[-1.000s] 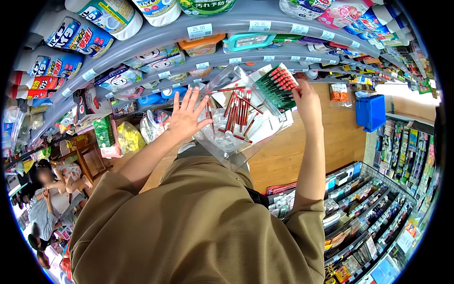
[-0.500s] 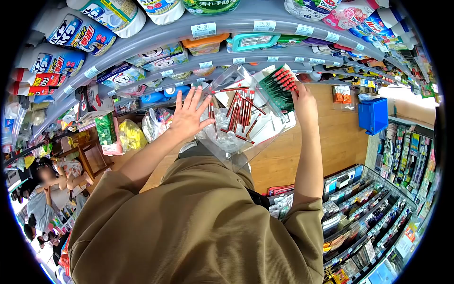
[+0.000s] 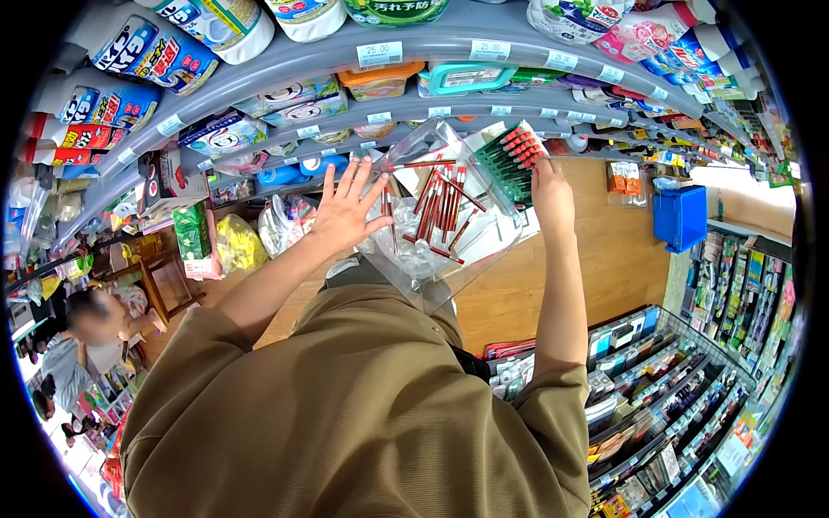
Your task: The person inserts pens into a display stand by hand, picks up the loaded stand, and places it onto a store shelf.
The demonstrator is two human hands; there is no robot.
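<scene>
Hands apart in the head view: left hand [image 3: 347,213] open, fingers spread; right hand [image 3: 553,197] at the green holder [image 3: 498,166] (whether it's pinching, I can't tell). Between them, red sticks [image 3: 446,207] mostly point away from the body.

Price tags [image 3: 380,54] on grey shelf [image 3: 439,36]: left two read 25.00
Blue bottle [image 3: 160,53]: ハイタ
Green container [image 3: 397,10]: 汚れ予防

Shop. Beyond both hands, tiered shelves [image 3: 259,85] of cleaning bottles [image 3: 155,53], edges lined with price tags [image 3: 380,53] reading 25.00. Right of right hand, past wood floor [image 3: 604,250], wire rack [image 3: 665,388] of small packaged goods.
</scene>
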